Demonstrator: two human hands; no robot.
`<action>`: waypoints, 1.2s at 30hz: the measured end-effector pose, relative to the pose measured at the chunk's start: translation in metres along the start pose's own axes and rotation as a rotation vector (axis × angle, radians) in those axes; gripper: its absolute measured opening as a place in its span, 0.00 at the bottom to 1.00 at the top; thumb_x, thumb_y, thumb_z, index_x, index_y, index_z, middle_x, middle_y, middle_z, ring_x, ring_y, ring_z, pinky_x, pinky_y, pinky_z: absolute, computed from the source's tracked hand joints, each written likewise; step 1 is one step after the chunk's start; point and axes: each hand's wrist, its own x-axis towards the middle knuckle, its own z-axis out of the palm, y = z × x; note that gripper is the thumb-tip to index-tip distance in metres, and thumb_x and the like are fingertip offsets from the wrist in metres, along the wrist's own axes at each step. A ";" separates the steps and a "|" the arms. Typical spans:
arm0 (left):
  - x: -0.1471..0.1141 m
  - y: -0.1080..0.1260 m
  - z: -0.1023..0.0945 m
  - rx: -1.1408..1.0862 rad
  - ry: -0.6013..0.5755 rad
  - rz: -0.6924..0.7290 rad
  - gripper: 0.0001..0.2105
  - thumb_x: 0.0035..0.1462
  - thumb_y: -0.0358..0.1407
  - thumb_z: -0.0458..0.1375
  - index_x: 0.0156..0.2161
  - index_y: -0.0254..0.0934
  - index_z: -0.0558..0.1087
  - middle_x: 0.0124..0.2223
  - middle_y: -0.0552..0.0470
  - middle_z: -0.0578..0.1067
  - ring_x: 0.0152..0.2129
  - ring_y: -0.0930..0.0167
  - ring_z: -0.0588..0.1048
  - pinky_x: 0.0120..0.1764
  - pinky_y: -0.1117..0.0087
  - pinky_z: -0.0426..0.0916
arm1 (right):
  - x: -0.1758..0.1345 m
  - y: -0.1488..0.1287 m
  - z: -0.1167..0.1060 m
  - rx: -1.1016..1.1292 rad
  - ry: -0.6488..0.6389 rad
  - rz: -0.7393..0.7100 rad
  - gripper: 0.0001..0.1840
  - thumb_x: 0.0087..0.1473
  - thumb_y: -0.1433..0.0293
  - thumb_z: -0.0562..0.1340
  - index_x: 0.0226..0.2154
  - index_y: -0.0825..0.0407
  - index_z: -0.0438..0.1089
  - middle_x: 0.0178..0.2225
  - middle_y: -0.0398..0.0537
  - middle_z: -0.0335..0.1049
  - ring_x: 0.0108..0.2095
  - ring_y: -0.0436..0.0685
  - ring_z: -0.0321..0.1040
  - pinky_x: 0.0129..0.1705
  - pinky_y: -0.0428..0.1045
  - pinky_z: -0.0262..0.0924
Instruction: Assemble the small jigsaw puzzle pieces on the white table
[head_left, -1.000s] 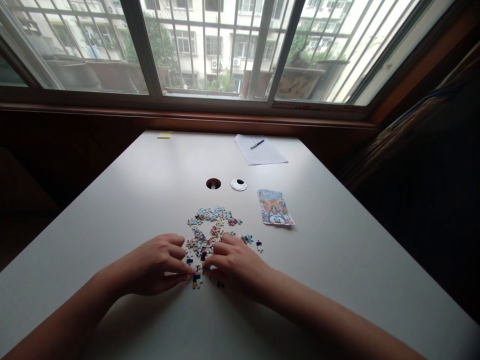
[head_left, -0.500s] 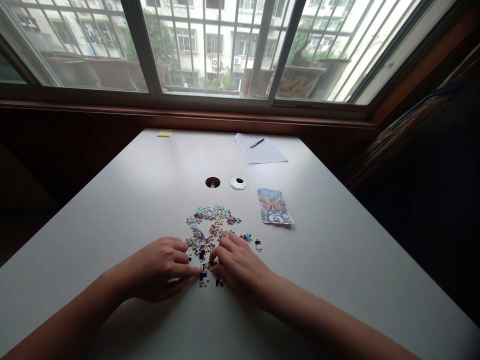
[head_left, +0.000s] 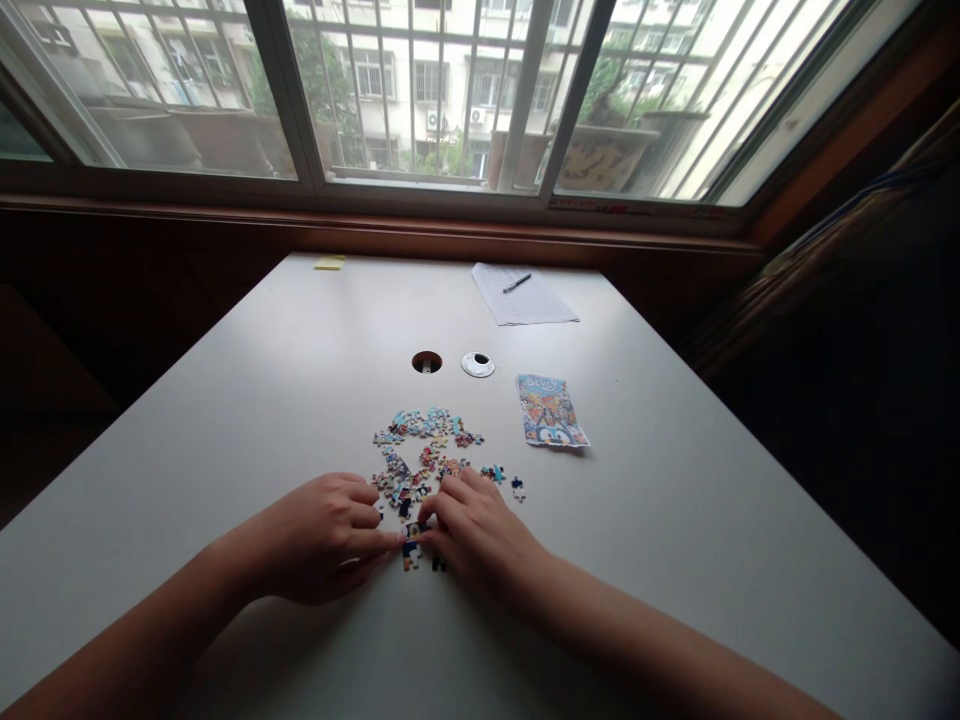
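Observation:
Small jigsaw pieces (head_left: 412, 556) lie on the white table between my two hands, some of them touching each other. My left hand (head_left: 326, 538) reaches in from the left, its index fingertip and thumb close together at the left edge of these pieces. On the other side, my right hand (head_left: 480, 530) pinches a dark puzzle piece (head_left: 416, 530) with thumb and index finger, against the piece by my left fingertip. Its fingers partly cover that piece. Beside the right thumb lies another dark piece (head_left: 439, 565), partly hidden.
Beyond my hands spreads a loose pile of puzzle pieces (head_left: 427, 425). A single piece (head_left: 518, 488) lies right of it. Farther off are a picture card (head_left: 553, 412), a round metal cover (head_left: 478, 364), a table hole (head_left: 427, 362), paper (head_left: 532, 305) with a pen (head_left: 517, 284), and yellow notes (head_left: 329, 263).
My right hand's piece has shifted slightly left, closing the gap with the piece at my left fingertip. Both hands otherwise stay nearly in place. The view has tilted a little.

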 end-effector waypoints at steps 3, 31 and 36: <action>-0.001 0.000 0.001 0.002 -0.006 0.002 0.12 0.60 0.32 0.57 0.48 0.44 0.73 0.26 0.53 0.72 0.26 0.66 0.69 0.32 0.62 0.61 | 0.000 -0.001 -0.001 0.007 -0.006 0.009 0.07 0.58 0.66 0.67 0.39 0.49 0.72 0.39 0.46 0.71 0.43 0.60 0.61 0.47 0.54 0.53; 0.001 -0.002 0.003 0.057 -0.017 -0.003 0.14 0.61 0.31 0.54 0.52 0.43 0.70 0.29 0.53 0.74 0.27 0.66 0.69 0.33 0.63 0.61 | 0.000 0.001 0.001 0.030 0.047 -0.004 0.07 0.56 0.64 0.69 0.37 0.47 0.73 0.37 0.45 0.72 0.43 0.59 0.62 0.44 0.53 0.52; 0.001 -0.003 0.003 0.056 -0.002 0.001 0.15 0.61 0.31 0.54 0.53 0.44 0.70 0.29 0.53 0.74 0.26 0.66 0.68 0.34 0.62 0.61 | 0.000 0.002 0.000 0.031 0.045 -0.008 0.07 0.57 0.64 0.68 0.38 0.47 0.73 0.38 0.45 0.72 0.43 0.59 0.62 0.45 0.53 0.53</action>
